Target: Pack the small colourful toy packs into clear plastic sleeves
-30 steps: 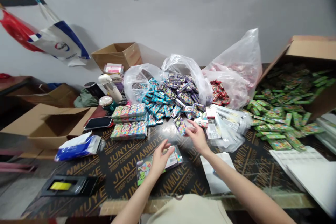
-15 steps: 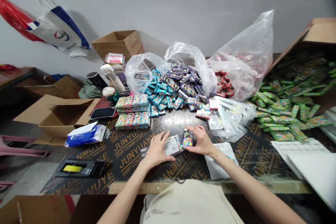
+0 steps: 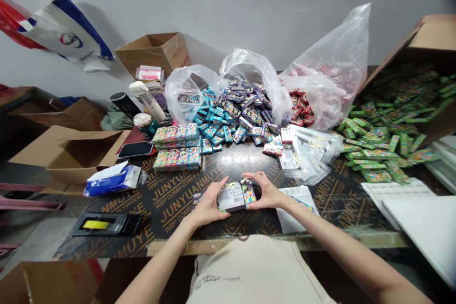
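My left hand (image 3: 209, 205) curls round the left end of a flat pack with a grey printed face (image 3: 230, 198), thumb along its near edge. My right hand (image 3: 266, 193) pinches a small purple printed box (image 3: 248, 191) between thumb and fingers. That box sits against the right end of the grey-faced pack, in line with it. Beneath my right wrist lies a white sheet (image 3: 294, 216) with a coloured print partly showing. Ahead of my hands are heaps of small blue boxes (image 3: 213, 126) and purple boxes (image 3: 245, 104).
Wrapped stacks of boxes (image 3: 177, 157) stand left of the heaps. Red boxes (image 3: 302, 108) spill from a plastic bag, green ones (image 3: 381, 147) from a carton. Clear plastic sleeves (image 3: 313, 149) lie at right. A phone (image 3: 135, 150), wipes pack (image 3: 112, 179) and black tray (image 3: 107, 224) are left.
My right hand has brought the small purple box against the grey-faced pack's right end, closing the gap. The box now leans back more. The whole view has shifted slightly.
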{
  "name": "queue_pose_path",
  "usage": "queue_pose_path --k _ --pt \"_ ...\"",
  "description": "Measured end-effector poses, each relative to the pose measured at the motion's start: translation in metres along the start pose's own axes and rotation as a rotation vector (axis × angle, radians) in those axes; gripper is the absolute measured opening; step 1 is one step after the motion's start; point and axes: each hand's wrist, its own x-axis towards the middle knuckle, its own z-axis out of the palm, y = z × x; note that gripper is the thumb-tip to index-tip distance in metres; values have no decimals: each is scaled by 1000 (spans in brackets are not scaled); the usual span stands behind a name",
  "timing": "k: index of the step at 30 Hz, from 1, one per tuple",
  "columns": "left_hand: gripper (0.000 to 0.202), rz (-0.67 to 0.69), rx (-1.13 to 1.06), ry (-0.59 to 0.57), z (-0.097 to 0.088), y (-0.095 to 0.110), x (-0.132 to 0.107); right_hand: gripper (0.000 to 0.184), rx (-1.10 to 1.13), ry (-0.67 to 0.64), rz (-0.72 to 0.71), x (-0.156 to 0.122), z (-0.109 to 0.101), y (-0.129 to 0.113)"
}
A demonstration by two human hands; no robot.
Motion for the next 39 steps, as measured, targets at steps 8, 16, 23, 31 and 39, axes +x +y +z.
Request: queue_pose_path --k 8,16,23,31,39 --pt "102 -88 -6 168 2 2 6 80 -211 93 7 -4 7 -17" --pt "99 -72 63 147 6 0 10 60 -309 294 203 13 -22 13" --pt "77 -165 91 174 15 -7 18 50 -516 394 405 29 -59 62" --pt "36 -460 -1079 231 26 46 60 78 -100 255 88 14 8 -49" --pt "47 -296 -535 90 11 27 40 76 -89 158 -26 6 -16 -35"
